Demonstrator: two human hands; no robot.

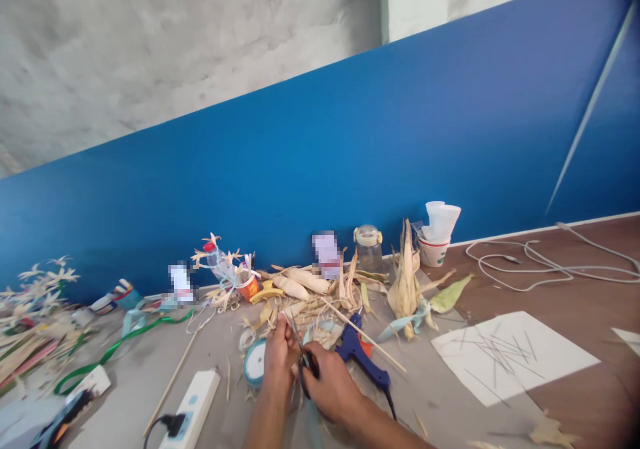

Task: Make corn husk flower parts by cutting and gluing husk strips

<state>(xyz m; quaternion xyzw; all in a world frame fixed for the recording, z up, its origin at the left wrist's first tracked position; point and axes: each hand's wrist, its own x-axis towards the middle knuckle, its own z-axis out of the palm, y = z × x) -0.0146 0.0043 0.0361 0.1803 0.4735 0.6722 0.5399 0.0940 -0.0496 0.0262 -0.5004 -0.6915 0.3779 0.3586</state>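
My right hand point(330, 377) is closed round the black handles of a pair of scissors point(296, 332), whose blades point up and away. Close beside the blades, my left hand point(280, 352) is pinched on a small pale strip of dried corn husk point(294, 310); its lower edge is hidden by the fingers. A roll of light blue ribbon point(255, 362) lies against the left hand's outer side. To the right of my right hand rests a blue glue gun point(363, 356), with a thin stick point(367, 337) lying across it.
Dried corn husks point(305, 281) are heaped behind my hands, beside a lidded jar point(369, 248) and a husk bundle point(407, 282). A white power strip point(193, 409) lies front left. On the right, thin dark wires lie on white paper point(545, 346), below a white cable point(540, 269).
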